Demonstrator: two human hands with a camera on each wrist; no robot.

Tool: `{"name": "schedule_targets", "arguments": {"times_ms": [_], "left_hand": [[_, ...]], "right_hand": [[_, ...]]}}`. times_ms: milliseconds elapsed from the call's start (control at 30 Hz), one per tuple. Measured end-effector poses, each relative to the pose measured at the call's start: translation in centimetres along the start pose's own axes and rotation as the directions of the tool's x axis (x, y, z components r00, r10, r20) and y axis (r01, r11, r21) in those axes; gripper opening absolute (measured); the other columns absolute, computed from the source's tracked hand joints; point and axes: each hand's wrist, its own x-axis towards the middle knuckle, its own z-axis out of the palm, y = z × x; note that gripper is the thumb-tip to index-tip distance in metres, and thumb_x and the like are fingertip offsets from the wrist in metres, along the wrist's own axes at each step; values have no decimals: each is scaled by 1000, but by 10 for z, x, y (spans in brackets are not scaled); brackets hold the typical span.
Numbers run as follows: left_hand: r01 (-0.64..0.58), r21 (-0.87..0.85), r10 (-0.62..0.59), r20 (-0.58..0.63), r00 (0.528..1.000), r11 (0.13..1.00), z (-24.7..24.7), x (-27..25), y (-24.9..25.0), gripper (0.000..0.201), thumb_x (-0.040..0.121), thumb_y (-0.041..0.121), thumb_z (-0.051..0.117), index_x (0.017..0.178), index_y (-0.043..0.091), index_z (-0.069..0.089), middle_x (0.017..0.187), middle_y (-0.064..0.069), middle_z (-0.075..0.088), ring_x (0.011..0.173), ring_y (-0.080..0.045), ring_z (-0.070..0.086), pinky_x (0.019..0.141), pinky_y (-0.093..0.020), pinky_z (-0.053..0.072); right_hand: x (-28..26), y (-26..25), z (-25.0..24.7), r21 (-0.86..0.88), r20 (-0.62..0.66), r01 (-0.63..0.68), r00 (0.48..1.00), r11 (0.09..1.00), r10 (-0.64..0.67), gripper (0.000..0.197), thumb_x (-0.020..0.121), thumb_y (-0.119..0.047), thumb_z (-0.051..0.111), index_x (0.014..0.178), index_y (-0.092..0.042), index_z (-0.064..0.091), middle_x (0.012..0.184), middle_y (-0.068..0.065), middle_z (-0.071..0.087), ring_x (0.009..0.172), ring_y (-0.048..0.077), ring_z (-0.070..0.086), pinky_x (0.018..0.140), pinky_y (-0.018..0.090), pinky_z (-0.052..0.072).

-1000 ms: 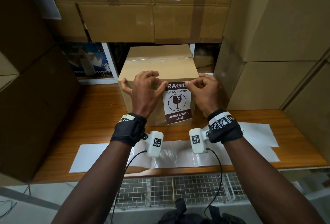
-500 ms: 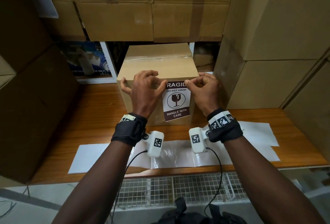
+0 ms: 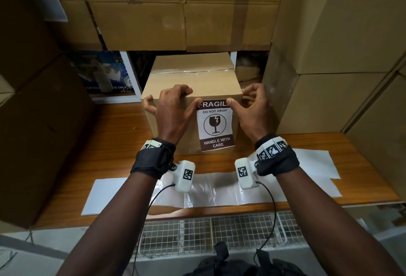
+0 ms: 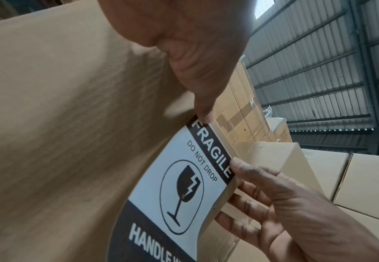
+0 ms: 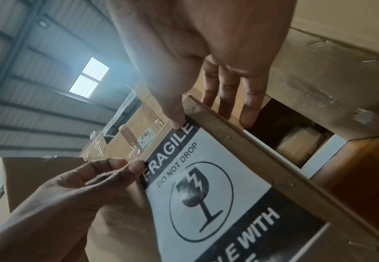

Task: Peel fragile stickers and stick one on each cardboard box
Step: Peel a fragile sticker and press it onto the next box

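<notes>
My left hand [image 3: 173, 110] covers the first letter on the white-and-brown fragile sticker [image 3: 216, 125]; both wrist views cut off its bottom line of lettering.

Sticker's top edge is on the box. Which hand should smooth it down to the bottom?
Probably the right. The right hand touches only the fragile sticker's top right corner, other fingers spread loose. The left hand curls over the cardboard box's top edge, steadying it while its thumb pins the top left corner.
</notes>
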Motion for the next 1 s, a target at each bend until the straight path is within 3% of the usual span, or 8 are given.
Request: {"name": "schedule_targets", "arguments": {"times_ms": [133, 300, 467, 567, 700, 833, 933, 1000], "left_hand": [[-34, 11, 33, 12, 999, 999, -1, 1, -1, 28, 91, 46, 69, 112, 29, 69, 115, 10, 71, 117, -18, 59, 106, -62, 21], [-46, 21, 46, 24, 999, 999, -2, 0, -4, 27, 94, 45, 64, 116, 30, 69, 116, 10, 71, 117, -18, 59, 105, -63, 23], [-37, 12, 37, 23, 999, 999, 1, -2, -7, 26, 95, 44, 63, 116, 31, 69, 117, 11, 70, 118, -16, 58, 107, -62, 21], [-29, -1, 29, 21, 999, 1000, 2, -2, -8, 25, 95, 46, 62, 114, 32, 68, 116, 14, 70, 118, -14, 57, 108, -62, 20], [-31, 5, 31, 23, 999, 999, 4, -1, -10, 27, 95, 49, 60, 114, 32, 68, 115, 14, 69, 118, -14, 57, 107, -64, 21], [10, 20, -10, 37, 999, 1000, 8, -1, -7, 40, 93, 63, 56, 116, 33, 68, 118, 12, 68, 121, -15, 54, 111, -59, 15], [32, 61, -34, 26, 999, 998, 13, -1, 0, 52, 86, 74, 52, 113, 34, 72, 121, 10, 66, 123, -17, 52, 112, -51, 7], [12, 80, -14, 19, 1000, 997, 15, -2, 1, 51, 86, 74, 53, 111, 34, 73, 123, 10, 65, 124, -19, 51, 112, -58, 10]], "right_hand": [[2, 4, 16, -171, 76, 53, 996, 984, -40, 81, 78, -43, 84, 144, -17, 45, 139, 12, 45, 119, 19, 49, 77, 12, 45], [1, 4, 39, -288, -28, 37, 999, 957, -47, 101, 63, -62, 87, 143, -16, 45, 139, 12, 41, 112, 10, 36, 81, 21, 40], [8, 13, 32, -188, -16, 41, 999, 981, -45, 83, 70, -51, 87, 135, -12, 54, 136, 10, 47, 114, 11, 42, 74, 4, 37], [18, 24, 10, -105, 81, 118, 991, 987, -109, 60, 82, -34, 82, 132, -8, 60, 128, 9, 54, 114, 16, 52, 83, 7, 46], [29, 40, -13, -40, 200, 213, 959, 976, -201, 47, 92, -26, 73, 135, -9, 62, 126, 12, 58, 103, 6, 55, 82, 6, 47], [31, 43, -12, -52, 194, 263, 949, 963, -248, 45, 94, -24, 71, 135, -9, 62, 121, 5, 57, 101, -1, 54, 81, 4, 46], [29, 44, -11, -123, 166, 323, 939, 939, -301, 44, 94, -28, 71, 135, -11, 63, 119, 1, 56, 102, 9, 55, 81, 5, 45], [29, 46, -11, -166, 160, 380, 921, 910, -356, 45, 94, -29, 70, 134, -9, 63, 119, 7, 59, 103, 12, 55, 83, 14, 49]]}}
